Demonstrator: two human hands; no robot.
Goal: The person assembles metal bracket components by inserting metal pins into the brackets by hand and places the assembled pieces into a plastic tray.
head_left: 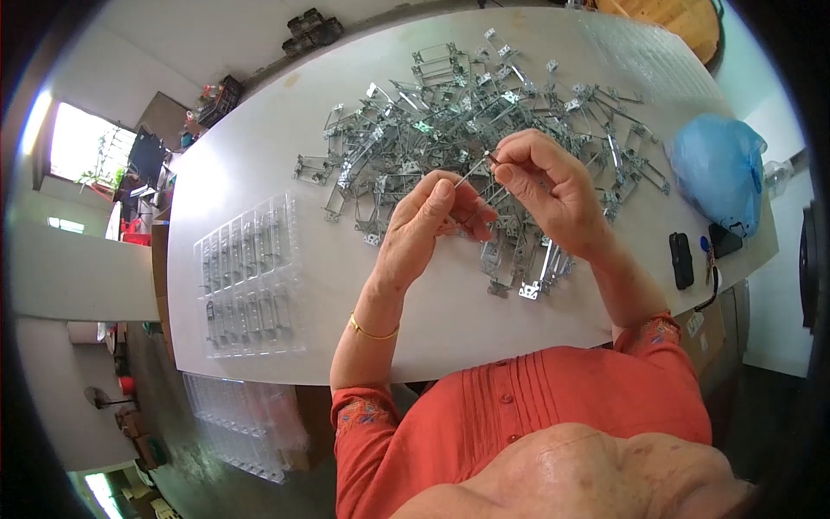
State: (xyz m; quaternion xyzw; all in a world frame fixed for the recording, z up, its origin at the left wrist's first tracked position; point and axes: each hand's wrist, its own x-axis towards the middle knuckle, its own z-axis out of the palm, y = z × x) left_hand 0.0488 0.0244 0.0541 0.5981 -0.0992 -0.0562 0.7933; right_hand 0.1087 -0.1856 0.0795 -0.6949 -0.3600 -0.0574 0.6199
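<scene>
Over the white table, both my hands are raised in front of a heap of metal brackets [467,112]. A thin metal bracket [471,170] runs between them, partly covered by my fingers. My left hand [428,216] is closed around its lower end. The thumb and fingertips of my right hand [549,182] pinch the upper end, where a small dark reddish bit shows; I cannot tell what that bit is. To the left lies a clear plastic tray [245,288] with rows of metal parts in its slots.
A stack of clear trays [246,424] sits below the table's near left edge. On the right are a blue plastic bag [718,173], a black case [681,261] and keys [709,253]. Clear plastic wrap [648,65] covers the far right of the white table [346,324].
</scene>
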